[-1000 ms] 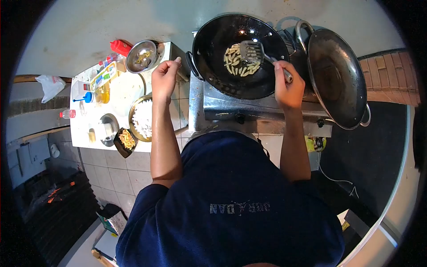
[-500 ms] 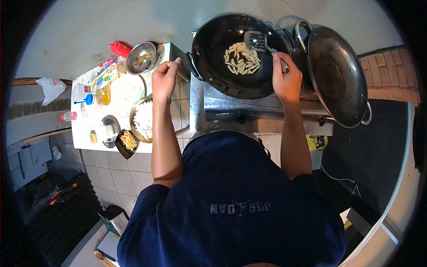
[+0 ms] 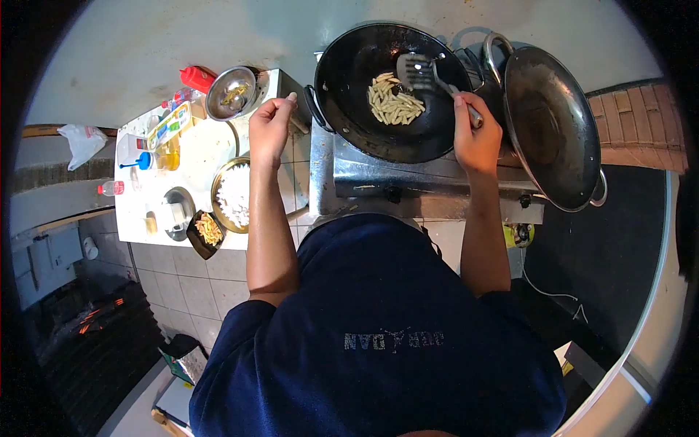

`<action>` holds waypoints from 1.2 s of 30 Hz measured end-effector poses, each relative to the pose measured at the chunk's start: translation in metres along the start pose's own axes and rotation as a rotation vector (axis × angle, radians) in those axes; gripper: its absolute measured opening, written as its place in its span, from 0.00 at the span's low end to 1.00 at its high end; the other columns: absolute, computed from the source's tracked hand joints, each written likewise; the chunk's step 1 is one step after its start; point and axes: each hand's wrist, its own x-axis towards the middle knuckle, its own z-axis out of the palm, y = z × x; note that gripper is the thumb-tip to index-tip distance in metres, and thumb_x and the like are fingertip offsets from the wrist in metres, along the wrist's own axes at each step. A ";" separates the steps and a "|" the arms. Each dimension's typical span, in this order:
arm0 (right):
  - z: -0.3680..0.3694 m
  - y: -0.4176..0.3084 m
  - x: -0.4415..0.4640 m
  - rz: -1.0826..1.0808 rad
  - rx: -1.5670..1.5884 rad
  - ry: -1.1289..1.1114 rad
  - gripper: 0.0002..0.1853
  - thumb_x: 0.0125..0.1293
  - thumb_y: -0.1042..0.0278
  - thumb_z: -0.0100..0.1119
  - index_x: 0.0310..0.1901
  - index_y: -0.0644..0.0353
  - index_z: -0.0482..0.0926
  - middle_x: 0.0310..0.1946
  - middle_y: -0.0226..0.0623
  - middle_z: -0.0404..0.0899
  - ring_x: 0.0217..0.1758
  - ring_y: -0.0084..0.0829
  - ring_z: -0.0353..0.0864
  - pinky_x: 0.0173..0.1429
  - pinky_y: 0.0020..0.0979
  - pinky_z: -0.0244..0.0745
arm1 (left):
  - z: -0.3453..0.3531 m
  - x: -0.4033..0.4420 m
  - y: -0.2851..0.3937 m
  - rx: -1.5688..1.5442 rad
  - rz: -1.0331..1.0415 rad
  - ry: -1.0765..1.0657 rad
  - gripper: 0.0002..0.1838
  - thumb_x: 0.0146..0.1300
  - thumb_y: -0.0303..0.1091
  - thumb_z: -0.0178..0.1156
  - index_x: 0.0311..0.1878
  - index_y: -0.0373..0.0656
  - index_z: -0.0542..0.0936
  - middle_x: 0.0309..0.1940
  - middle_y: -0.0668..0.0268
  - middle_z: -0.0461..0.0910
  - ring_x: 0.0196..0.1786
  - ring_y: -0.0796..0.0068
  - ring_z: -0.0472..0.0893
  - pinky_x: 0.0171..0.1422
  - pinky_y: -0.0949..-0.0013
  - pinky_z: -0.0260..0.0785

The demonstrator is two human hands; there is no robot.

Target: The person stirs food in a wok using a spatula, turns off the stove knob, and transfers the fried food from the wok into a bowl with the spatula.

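My right hand [image 3: 478,138] grips the handle of a slotted spatula [image 3: 416,71]. Its metal head is in the dark wok [image 3: 349,116], at the upper right of the pale, finger-length food pieces [image 3: 393,102] gathered near the wok's middle. My left hand [image 3: 269,131] is closed, thumb uppermost, in the air left of the wok's left handle [image 3: 318,109] and apart from it. Whether anything is inside those fingers is hidden. The wok sits on a metal stove [image 3: 378,175].
A larger pan [image 3: 553,146] leans at the right. On the white table [image 3: 145,204] at left are a metal bowl [image 3: 231,93], a red bottle [image 3: 196,78], an oil bottle [image 3: 172,158], a dish of white pieces [image 3: 234,193] and a dark bowl of orange-brown strips [image 3: 209,231].
My right hand has shifted slightly right and down, and the spatula head has moved a little left. Food pieces are bunched closer together. My left hand has stayed in place.
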 end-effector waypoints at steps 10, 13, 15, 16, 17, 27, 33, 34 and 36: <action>0.012 -0.002 0.007 0.022 0.053 -0.048 0.08 0.68 0.67 0.58 0.42 0.63 0.81 0.33 0.42 0.84 0.36 0.28 0.83 0.43 0.29 0.75 | -0.002 -0.001 0.000 -0.005 0.031 -0.013 0.13 0.66 0.37 0.63 0.29 0.39 0.81 0.27 0.76 0.76 0.31 0.87 0.68 0.38 0.80 0.60; 0.012 0.009 0.006 -0.060 0.018 0.006 0.08 0.68 0.68 0.58 0.42 0.63 0.81 0.32 0.41 0.84 0.35 0.25 0.81 0.43 0.28 0.75 | -0.004 0.000 -0.001 -0.006 0.024 0.005 0.12 0.66 0.37 0.63 0.29 0.39 0.81 0.26 0.77 0.76 0.30 0.87 0.67 0.36 0.80 0.59; 0.008 0.010 0.006 -0.062 -0.011 0.009 0.08 0.68 0.68 0.59 0.43 0.63 0.82 0.31 0.40 0.83 0.34 0.23 0.80 0.42 0.28 0.74 | -0.004 0.000 -0.002 0.005 0.018 0.009 0.12 0.66 0.37 0.63 0.29 0.39 0.81 0.25 0.77 0.75 0.29 0.88 0.67 0.35 0.80 0.58; 0.003 0.008 0.005 0.008 -0.002 -0.029 0.08 0.68 0.68 0.58 0.43 0.63 0.81 0.31 0.39 0.83 0.34 0.22 0.79 0.42 0.27 0.74 | -0.003 -0.001 -0.001 0.001 0.019 0.014 0.12 0.66 0.37 0.63 0.30 0.39 0.81 0.25 0.78 0.74 0.29 0.88 0.66 0.34 0.80 0.58; 0.000 0.005 0.004 0.080 0.006 -0.067 0.09 0.68 0.68 0.58 0.43 0.63 0.81 0.30 0.38 0.83 0.34 0.21 0.78 0.41 0.26 0.73 | -0.003 -0.001 -0.001 -0.003 0.019 0.018 0.12 0.66 0.37 0.63 0.30 0.39 0.81 0.24 0.78 0.73 0.28 0.88 0.65 0.33 0.80 0.57; -0.022 -0.009 -0.023 0.165 0.115 -0.086 0.10 0.70 0.67 0.58 0.43 0.65 0.80 0.27 0.31 0.79 0.29 0.16 0.71 0.35 0.21 0.68 | -0.002 0.000 -0.002 -0.010 0.017 0.011 0.12 0.66 0.37 0.63 0.29 0.40 0.80 0.23 0.79 0.72 0.28 0.89 0.64 0.33 0.80 0.56; -0.024 -0.004 -0.022 0.092 0.011 -0.137 0.09 0.69 0.68 0.58 0.43 0.66 0.81 0.30 0.33 0.82 0.30 0.16 0.72 0.37 0.22 0.69 | 0.000 -0.001 -0.001 -0.007 0.022 -0.015 0.13 0.66 0.38 0.63 0.28 0.40 0.80 0.24 0.79 0.73 0.28 0.88 0.65 0.34 0.80 0.57; -0.022 -0.002 -0.022 0.091 0.011 -0.136 0.09 0.69 0.68 0.58 0.43 0.66 0.81 0.30 0.33 0.82 0.30 0.16 0.72 0.37 0.22 0.69 | 0.001 -0.002 0.001 0.002 0.020 -0.009 0.13 0.66 0.38 0.63 0.28 0.40 0.80 0.24 0.79 0.72 0.28 0.89 0.65 0.34 0.80 0.57; -0.017 -0.002 -0.021 -0.075 0.002 -0.010 0.09 0.68 0.68 0.59 0.42 0.65 0.81 0.32 0.34 0.83 0.32 0.17 0.73 0.38 0.22 0.70 | 0.001 -0.002 0.000 0.012 0.017 0.003 0.13 0.66 0.38 0.64 0.28 0.41 0.80 0.23 0.79 0.72 0.28 0.89 0.65 0.34 0.80 0.57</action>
